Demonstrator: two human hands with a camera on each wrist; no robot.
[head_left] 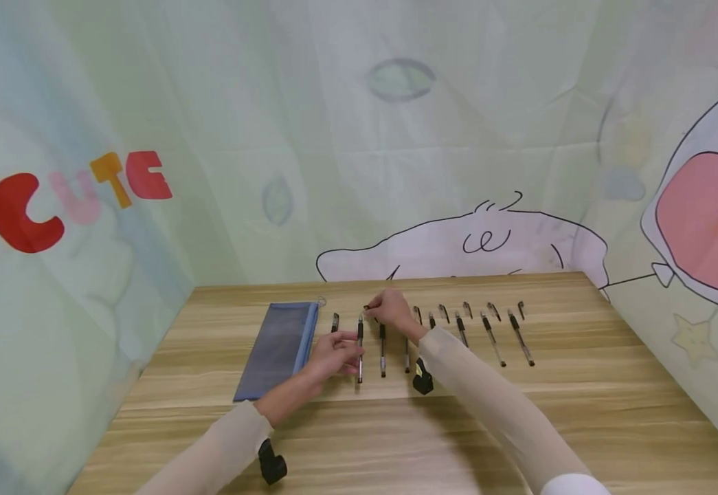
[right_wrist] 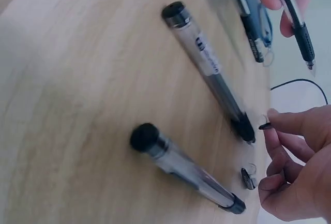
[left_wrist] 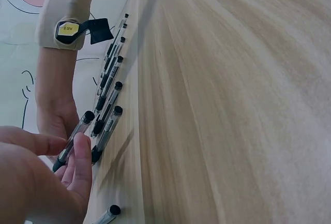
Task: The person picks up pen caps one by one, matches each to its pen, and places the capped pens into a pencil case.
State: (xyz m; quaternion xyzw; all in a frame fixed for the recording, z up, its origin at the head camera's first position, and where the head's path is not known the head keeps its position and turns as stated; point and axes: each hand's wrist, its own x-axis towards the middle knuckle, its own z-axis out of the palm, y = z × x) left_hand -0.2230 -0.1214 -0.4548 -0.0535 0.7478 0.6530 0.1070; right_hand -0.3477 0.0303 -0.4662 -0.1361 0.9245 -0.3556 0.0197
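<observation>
My left hand [head_left: 334, 354] pinches an uncapped gel pen [head_left: 360, 347] between thumb and fingers, its tip pointing away from me. In the right wrist view, that pen [right_wrist: 295, 19] is off the table with its dark grip section and tip bare. My right hand [head_left: 394, 311] pinches a small black pen cap [right_wrist: 265, 126] by the fingertips, close to the pen's tip but apart from it. A capped pen [head_left: 335, 322] lies left of the held one, partly hidden behind my left hand. Uncapped pens [head_left: 383, 350] lie in a row to the right.
A blue zip pouch [head_left: 275, 347] lies flat on the left of the wooden table [head_left: 346, 440]. Several loose caps [head_left: 521, 311] lie beyond the tips of the uncapped pens. A printed curtain [head_left: 309, 137] hangs behind the table and at both sides.
</observation>
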